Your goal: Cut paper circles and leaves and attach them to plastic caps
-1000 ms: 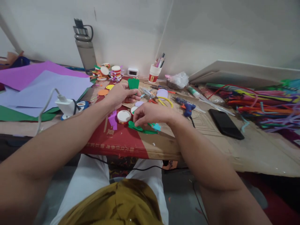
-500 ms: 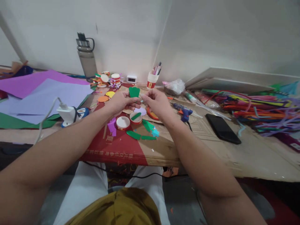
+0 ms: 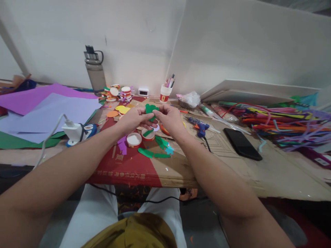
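A green paper piece with a scalloped edge [image 3: 152,111] is held up between my two hands, above the middle of the cardboard-covered table. My left hand [image 3: 136,119] pinches its left side. On the right side, the fingers of my right hand [image 3: 169,117] are closed on the same piece. Below the hands stand two shallow round paper cups, a white one [image 3: 134,140] and another [image 3: 148,134] with a green strip across it. Green paper strips [image 3: 145,153], a blue cutout [image 3: 169,149] and a purple paper piece [image 3: 122,144] lie around them.
A blue glue gun [image 3: 201,128] and a black phone [image 3: 242,143] lie to the right, before a pile of coloured pipe cleaners [image 3: 279,120]. Purple sheets [image 3: 57,112], a white plug [image 3: 73,132] and a bottle [image 3: 95,74] are at left. A pencil cup [image 3: 164,93] stands behind.
The green piece has turned and shows more of its scalloped outline. My right hand has closed in and now grips it too. The whole view has shifted slightly.
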Tool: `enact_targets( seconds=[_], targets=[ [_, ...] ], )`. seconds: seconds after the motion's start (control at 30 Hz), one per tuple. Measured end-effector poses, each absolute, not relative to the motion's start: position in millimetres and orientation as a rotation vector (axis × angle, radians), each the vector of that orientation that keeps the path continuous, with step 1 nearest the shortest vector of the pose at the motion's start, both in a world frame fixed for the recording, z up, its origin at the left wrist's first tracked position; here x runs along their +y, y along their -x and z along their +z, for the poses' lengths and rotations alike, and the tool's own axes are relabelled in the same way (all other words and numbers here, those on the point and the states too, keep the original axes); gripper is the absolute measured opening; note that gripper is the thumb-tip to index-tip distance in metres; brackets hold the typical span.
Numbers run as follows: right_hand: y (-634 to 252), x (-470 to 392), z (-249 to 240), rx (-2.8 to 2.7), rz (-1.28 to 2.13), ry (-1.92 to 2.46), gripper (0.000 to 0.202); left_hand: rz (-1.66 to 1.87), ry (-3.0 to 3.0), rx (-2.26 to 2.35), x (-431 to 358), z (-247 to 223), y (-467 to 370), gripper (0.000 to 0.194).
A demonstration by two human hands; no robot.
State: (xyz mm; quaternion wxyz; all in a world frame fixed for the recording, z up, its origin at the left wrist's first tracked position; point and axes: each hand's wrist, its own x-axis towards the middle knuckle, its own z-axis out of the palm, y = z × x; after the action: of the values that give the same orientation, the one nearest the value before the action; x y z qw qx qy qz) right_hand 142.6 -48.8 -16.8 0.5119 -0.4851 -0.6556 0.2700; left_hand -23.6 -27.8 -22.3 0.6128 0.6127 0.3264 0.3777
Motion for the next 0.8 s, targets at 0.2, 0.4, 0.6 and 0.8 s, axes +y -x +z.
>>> enact_targets(
  seconds=[0.2, 0.4, 0.6, 0.8],
  targets=[
    [-141.2, -50.3, -13.4, -1.510, 0.800, 1.175, 0.009, 0.926, -1.365, 0.771, -27.1, -23.2, 23.2, 0.020],
    [-139.5, -51.4, -11.4, -1.465, 0.884, 1.155, 0.006, 0.958, -1.325, 0.816, -29.5, -18.5, 21.8, 0.011],
    [-140.8, -47.7, -13.7, -1.437, 0.863, 1.193, 0.006, 0.910, -1.277, 0.775, -31.6, -16.0, 22.1, 0.010],
    [-141.5, -48.2, -11.1, -1.444, 0.844, 1.209, 0.007, 0.913, -1.293, 0.791, -29.7, -18.4, 23.4, 0.011]
  ],
)
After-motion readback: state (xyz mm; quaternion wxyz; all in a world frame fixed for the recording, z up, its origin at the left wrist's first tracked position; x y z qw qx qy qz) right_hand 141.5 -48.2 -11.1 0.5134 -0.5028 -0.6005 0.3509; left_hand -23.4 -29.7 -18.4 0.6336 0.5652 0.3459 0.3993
